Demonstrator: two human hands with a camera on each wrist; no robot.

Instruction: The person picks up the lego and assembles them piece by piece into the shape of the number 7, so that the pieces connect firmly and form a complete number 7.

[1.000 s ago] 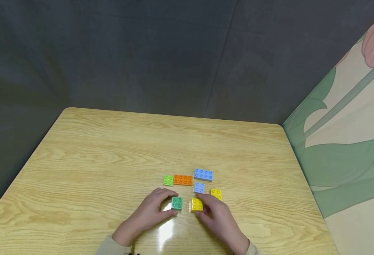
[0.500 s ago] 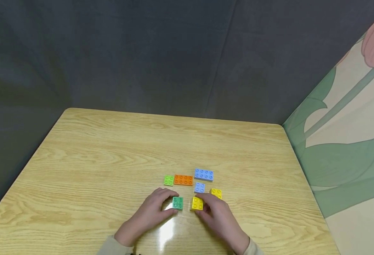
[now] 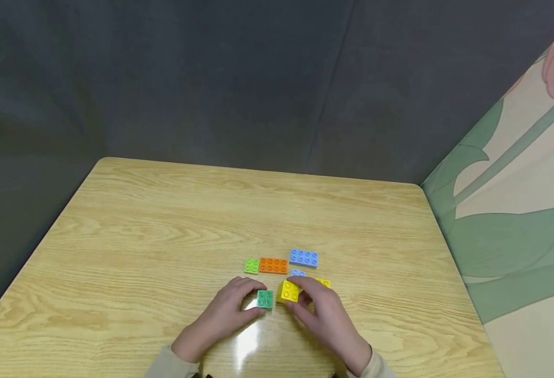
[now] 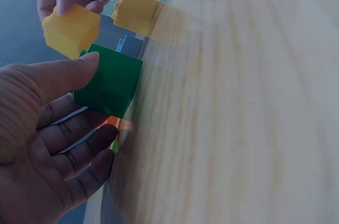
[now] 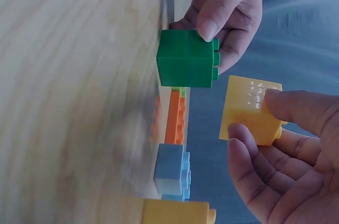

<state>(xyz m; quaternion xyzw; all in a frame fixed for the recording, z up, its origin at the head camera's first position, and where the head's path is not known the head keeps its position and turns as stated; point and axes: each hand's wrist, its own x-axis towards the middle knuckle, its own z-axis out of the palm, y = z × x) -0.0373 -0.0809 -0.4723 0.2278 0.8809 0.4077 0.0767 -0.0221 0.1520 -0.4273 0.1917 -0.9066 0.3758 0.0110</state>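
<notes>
My left hand [image 3: 227, 308] holds a green toy building brick [image 3: 265, 299] between thumb and fingers. That brick stands on the table, studs up in the head view. A square yellow brick [image 3: 288, 292] is pinched in my right hand [image 3: 323, 315], raised off the table and slightly tilted. In the right wrist view the yellow brick [image 5: 251, 110] hangs apart from the green brick [image 5: 186, 58], higher than its studs. Behind my right fingers, a second yellow brick [image 3: 323, 282] and a small blue brick [image 3: 298, 273] are partly hidden.
Beyond my hands lie a long blue brick [image 3: 304, 258], a long orange brick [image 3: 273, 265] and a small lime green brick [image 3: 251, 266], the last two side by side. They rest on a wooden table [image 3: 163, 226]. A dark curtain [image 3: 211, 84] borders its far edge.
My right hand has lifted the yellow brick off the table and tilted it, shifting slightly away from me. The left hand stays around the green brick, nearly still.
</notes>
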